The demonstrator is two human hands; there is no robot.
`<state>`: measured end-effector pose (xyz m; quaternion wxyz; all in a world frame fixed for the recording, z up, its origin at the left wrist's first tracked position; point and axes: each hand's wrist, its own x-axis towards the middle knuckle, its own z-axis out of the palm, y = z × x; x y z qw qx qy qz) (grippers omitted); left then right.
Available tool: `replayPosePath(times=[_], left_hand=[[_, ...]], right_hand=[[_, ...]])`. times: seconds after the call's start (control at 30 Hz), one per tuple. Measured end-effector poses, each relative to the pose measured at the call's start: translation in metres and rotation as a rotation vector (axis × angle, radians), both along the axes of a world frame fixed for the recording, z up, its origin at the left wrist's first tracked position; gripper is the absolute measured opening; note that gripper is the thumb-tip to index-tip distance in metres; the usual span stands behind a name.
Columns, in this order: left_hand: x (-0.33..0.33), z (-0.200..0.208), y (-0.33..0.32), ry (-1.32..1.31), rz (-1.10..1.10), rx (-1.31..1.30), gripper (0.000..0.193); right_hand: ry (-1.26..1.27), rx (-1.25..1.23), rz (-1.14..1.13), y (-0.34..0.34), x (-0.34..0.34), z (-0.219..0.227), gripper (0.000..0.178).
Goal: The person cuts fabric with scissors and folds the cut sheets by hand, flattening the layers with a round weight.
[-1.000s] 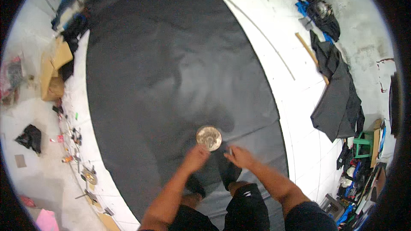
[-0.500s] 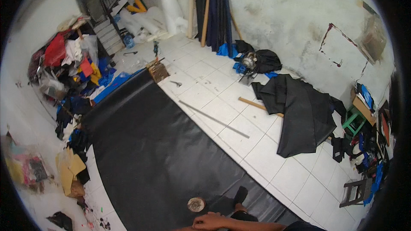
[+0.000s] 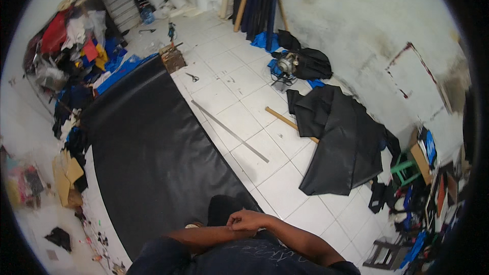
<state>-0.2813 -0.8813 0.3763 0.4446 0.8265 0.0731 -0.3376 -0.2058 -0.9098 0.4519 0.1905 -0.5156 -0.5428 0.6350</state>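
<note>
My right hand [image 3: 245,220] lies across the end of my left forearm [image 3: 209,237], in front of my body. Its fingers curl inward; what they hold, if anything, is hidden. My left hand is covered by the right one, so its fingers do not show. Below both hands, a long black sheet of smooth, leather-like material [image 3: 147,142] is spread over the floor. A round, light-topped object [image 3: 193,225] on it peeks out from behind my left forearm.
On the white tiles right of the sheet lie a long metal ruler [image 3: 232,132], scissors [image 3: 192,77] and a crumpled black sheet [image 3: 333,142] over a wooden stick [image 3: 285,120]. A wooden block [image 3: 173,60] stands at the sheet's far corner. Heaped cloth [image 3: 76,46] lines the left wall.
The view has tilted downward, so more of my arms and shirt shows. The round object is now mostly behind my left forearm. Sheet, ruler and scissors lie as before.
</note>
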Motion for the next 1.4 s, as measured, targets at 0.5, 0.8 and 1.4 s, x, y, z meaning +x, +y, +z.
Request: replayPosePath(times=[0.5,0.8,1.4], left_hand=[[0.313,0.006,0.191,-0.044,0.050,0.001,0.044],[0.454,-0.003,0.304,-0.046,0.264,0.015,0.045],[0.475,-0.027,0.604,-0.014,0.962,-0.051,0.048]], right_hand=[[0.085,-0.144,-0.215,0.175,0.312,-0.009,0.029],[-0.030,-0.079,0.019,0.319,0.474,-0.021,0.040],[0.003,-0.229,0.838,0.691,0.470,-0.025,0.027]])
